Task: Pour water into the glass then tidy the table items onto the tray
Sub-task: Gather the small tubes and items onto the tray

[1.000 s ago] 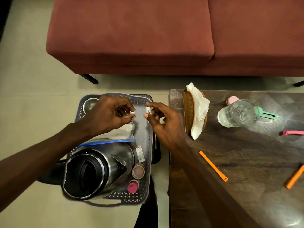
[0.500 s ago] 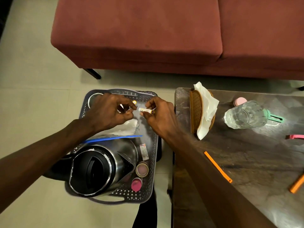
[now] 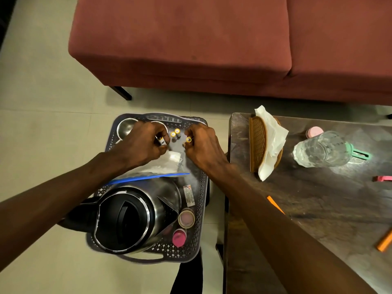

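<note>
Your tray (image 3: 202, 209) fills the lower middle of the frame, left of the table (image 3: 318, 209). Both hands work at its far end: your left hand (image 3: 140, 145) pinches one battery (image 3: 162, 141), your right hand (image 3: 201, 145) another (image 3: 188, 140), end-up. Two batteries (image 3: 175, 133) stand upright between them.

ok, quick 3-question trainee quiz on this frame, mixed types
1. True or false: the kettle stands on the tray.
2. Where is the glass? A) on the tray B) on the table C) on the floor
3. What does each hand hold?

Key:
1. True.
2. B.
3. The left hand and the right hand each pinch a small battery over the tray; two more batteries stand upright between them.
</note>
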Tool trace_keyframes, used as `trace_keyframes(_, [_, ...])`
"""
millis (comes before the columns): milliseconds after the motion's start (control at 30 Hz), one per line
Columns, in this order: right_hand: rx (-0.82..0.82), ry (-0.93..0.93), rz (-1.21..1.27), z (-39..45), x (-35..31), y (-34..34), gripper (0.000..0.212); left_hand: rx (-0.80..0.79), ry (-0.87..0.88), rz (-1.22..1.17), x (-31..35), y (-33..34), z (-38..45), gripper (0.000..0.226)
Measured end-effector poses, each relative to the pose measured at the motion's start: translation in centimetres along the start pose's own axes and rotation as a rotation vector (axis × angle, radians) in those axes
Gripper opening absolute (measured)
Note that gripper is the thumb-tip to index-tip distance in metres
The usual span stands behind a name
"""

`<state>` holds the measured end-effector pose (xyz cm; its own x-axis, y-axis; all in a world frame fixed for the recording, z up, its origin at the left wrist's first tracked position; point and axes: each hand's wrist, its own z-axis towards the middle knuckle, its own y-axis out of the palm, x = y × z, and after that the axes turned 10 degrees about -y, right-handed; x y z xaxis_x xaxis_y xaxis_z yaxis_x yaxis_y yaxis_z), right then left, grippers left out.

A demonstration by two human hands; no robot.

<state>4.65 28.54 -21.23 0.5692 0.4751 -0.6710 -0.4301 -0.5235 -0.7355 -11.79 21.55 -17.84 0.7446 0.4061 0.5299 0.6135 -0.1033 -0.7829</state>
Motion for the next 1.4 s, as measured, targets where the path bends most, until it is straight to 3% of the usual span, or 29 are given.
trace_keyframes(367, [-0.033,-0.069,-0.081,0.3,0.0,0.8,0.022,-0.051,0.171,0.123,-0.2,0.5,1.0,0.013])
trace_keyframes(467, [-0.029,-0.067,-0.102,0.3,-0.2,0.8,0.025,-0.026,0.25,0.157,0.0,0.4,1.0,0.009])
trace_keyframes(667, [0.029,-0.151,-0.152,0.1,-0.6,0.3,0.037,0.031,0.245,0.169,0.0,0.7,1.4,0.016])
trace_keyframes(867, [0.122,-0.194,-0.392,0.3,-0.3,1.1,0.039,0.139,0.348,0.396,-1.0,1.0,2.0,0.031])
trace_keyframes(1033, [0.162,-0.192,-0.406,0.4,0.0,1.6,0.037,0.258,0.458,0.5,-1.1,1.3,1.9,0.037])
trace_keyframes(1400, [0.177,-0.204,-0.39,0.8,0.1,1.9,0.038,0.288,0.545,0.5,-1.6,2.3,2.4,0.036])
